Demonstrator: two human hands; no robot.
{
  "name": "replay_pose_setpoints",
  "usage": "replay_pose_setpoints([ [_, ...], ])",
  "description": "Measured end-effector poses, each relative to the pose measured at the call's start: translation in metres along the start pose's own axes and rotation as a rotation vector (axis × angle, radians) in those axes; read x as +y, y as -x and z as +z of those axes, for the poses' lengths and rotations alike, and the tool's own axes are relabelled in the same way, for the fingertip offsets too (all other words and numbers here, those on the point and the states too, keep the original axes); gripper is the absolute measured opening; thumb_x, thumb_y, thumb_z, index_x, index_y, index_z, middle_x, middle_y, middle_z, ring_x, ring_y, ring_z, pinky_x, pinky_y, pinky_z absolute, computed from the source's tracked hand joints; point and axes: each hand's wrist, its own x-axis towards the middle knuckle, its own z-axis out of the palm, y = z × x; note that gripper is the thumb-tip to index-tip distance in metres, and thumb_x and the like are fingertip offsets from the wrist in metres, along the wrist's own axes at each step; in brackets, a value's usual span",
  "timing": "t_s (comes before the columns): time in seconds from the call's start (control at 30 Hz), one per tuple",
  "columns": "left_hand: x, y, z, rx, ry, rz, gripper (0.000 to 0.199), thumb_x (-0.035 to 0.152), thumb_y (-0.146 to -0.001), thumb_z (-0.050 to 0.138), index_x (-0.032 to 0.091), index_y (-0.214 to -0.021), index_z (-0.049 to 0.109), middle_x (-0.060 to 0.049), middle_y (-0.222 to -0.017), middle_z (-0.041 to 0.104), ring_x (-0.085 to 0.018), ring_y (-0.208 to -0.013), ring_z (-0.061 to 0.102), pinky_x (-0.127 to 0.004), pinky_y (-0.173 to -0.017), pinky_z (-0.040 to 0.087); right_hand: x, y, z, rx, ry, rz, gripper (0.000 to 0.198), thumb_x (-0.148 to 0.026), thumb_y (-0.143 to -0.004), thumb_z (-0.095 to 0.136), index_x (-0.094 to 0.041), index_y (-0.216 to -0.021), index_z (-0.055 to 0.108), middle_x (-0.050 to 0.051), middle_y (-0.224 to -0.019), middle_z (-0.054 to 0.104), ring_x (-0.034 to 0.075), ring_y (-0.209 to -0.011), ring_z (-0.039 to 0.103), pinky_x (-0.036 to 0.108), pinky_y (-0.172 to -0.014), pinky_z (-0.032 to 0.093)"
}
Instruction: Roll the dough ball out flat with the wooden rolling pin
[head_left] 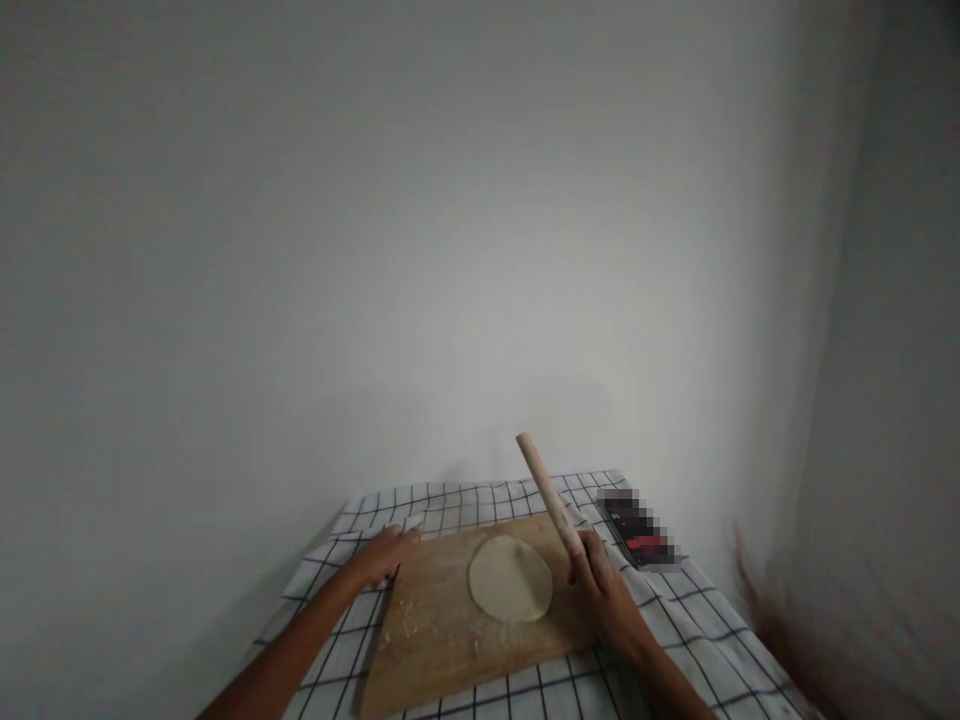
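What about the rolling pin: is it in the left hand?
No, the right hand holds the rolling pin near its lower end.

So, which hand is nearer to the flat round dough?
The right hand: it holds the rolling pin just right of the dough. The left hand is at the wooden board's left corner, farther away.

White cloth (694,610) with dark grid lines, slightly rumpled, spread before me. Dark phone (634,530), partly masked by pixel blocks, red patch (646,543) near its closer end, lies on cloth at my right. Pale wall (480,250) rises beyond; dimmer wall (900,350) farther right. Reddish-brown blur (784,640) low at right, too indistinct to name.
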Motion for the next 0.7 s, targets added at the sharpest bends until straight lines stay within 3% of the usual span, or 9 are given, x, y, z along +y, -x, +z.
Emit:
replay_pose_setpoints([
  [0.1, -0.002, 0.007, 0.002, 0.068, -0.032, 0.129, 0.047, 0.064, -0.077, 0.053, 0.019, -0.086, 0.065, -0.009, -0.086, 0.072, -0.032, -0.095, 0.069, -0.037, -0.076, 0.054, -0.003, 0.002, 0.003, 0.073, 0.02, 0.035, 0.04, -0.061, -0.103, 0.036, -0.025, -0.103, 0.054, 0.001, -0.078, 0.06, 0.023, -0.074, 0.062, 0.035, -0.068, 0.052],
  [0.2, 0.01, 0.012, 0.023, 0.09, -0.038, 0.281, 0.043, 0.052, -0.088, 0.046, 0.02, -0.106, 0.068, -0.01, -0.114, 0.072, -0.028, -0.116, 0.064, -0.035, -0.094, 0.051, -0.004, -0.004, 0.001, 0.159, 0.055, 0.056, 0.039, -0.063, -0.097, 0.05, -0.025, -0.102, 0.054, 0.001, -0.078, 0.062, 0.022, -0.069, 0.06, 0.034, -0.062, 0.05],
  [0.3, 0.027, 0.015, 0.058, 0.026, -0.05, 0.412, 0.036, 0.045, -0.093, 0.046, 0.023, -0.107, 0.072, -0.007, -0.112, 0.074, -0.024, -0.107, 0.068, -0.033, -0.095, 0.051, -0.009, -0.024, -0.003, 0.135, 0.05, 0.041, 0.041, -0.064, -0.092, 0.058, -0.024, -0.095, 0.056, 0.001, -0.076, 0.061, 0.021, -0.068, 0.058, 0.032, -0.059, 0.048],
  [0.43, 0.036, 0.015, 0.094, 0.028, -0.089, 0.52, 0.028, 0.04, -0.091, 0.055, 0.023, -0.106, 0.072, -0.01, -0.116, 0.07, -0.026, -0.11, 0.065, -0.037, -0.1, 0.049, -0.019, -0.063, 0.001, -0.049, 0.019, 0.02, 0.041, -0.063, -0.092, 0.057, -0.021, -0.09, 0.06, 0.002, -0.077, 0.061, 0.02, -0.07, 0.059, 0.03, -0.06, 0.047],
  [0.57, 0.027, 0.014, 0.105, 0.105, -0.131, 0.56, 0.024, 0.034, -0.086, 0.064, 0.023, -0.107, 0.066, -0.008, -0.113, 0.069, -0.026, -0.109, 0.064, -0.037, -0.097, 0.049, -0.014, -0.085, 0.027, -0.126, 0.036, 0.004, 0.04, -0.06, -0.092, 0.058, -0.021, -0.088, 0.06, -0.002, -0.069, 0.054, 0.017, -0.062, 0.052, 0.028, -0.058, 0.042],
  [0.7, 0.019, 0.013, 0.112, 0.047, 0.018, 0.546, 0.027, 0.027, -0.082, 0.067, 0.026, -0.109, 0.062, -0.004, -0.11, 0.072, -0.022, -0.103, 0.068, -0.032, -0.089, 0.053, -0.003, -0.079, 0.047, -0.104, 0.003, 0.055, 0.041, -0.06, -0.095, 0.054, -0.021, -0.084, 0.058, -0.002, -0.068, 0.053, 0.017, -0.063, 0.05, 0.028, -0.059, 0.04],
])
